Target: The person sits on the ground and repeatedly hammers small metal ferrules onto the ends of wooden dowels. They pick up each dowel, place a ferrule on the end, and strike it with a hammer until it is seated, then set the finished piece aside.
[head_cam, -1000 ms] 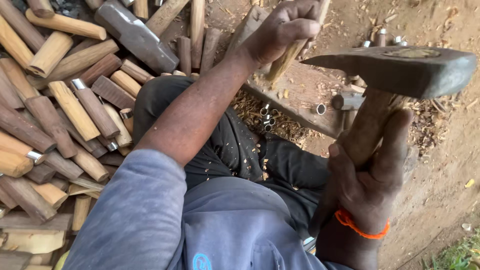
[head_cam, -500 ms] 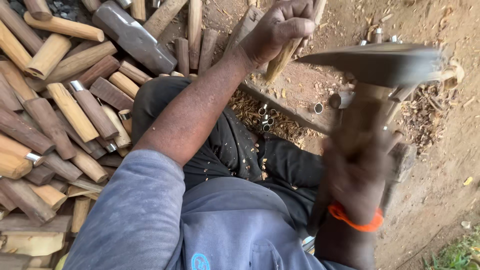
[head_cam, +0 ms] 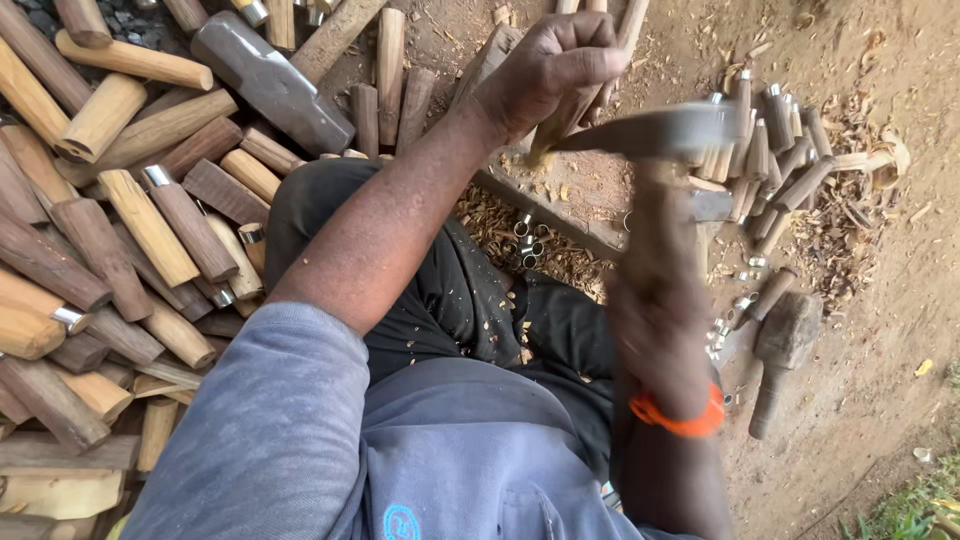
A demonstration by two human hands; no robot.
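Bare brown earth (head_cam: pixel 880 60), strewn with wood shavings, lay under everything. On it, ahead of the seated person's knees, a flat wooden chopping block (head_cam: pixel 590 215) carried the work. A slim pale wooden stick (head_cam: pixel 590 95) stood nearly upright with its lower end on that block. The left hand (head_cam: pixel 555 70) had its grip clamped tight around the stick's upper part, fingers curled into a fist. Just beside the stick, to the right, a steel-headed hatchet with a wooden handle (head_cam: pixel 670 135) was blurred by motion, its thin edge close to the stick's lower part; whether they touched could not be told. The right hand (head_cam: pixel 660 310) was blurred too, its grip closed about the hatchet's handle, and an orange band (head_cam: pixel 680 415) ringed that wrist. Small shiny metal rings (head_cam: pixel 530 240) lay in the shavings against the near side of the block. To the right of the block a row of short wooden handles fitted with metal collars (head_cam: pixel 770 130) lay side by side, and nearer the person a dark wooden mallet (head_cam: pixel 785 345) rested on the ground. On the left, a large heap of rough-cut wooden handle blanks (head_cam: pixel 130 250) was piled up, with a heavy grey sledgehammer head (head_cam: pixel 270 85) lying on top of it.
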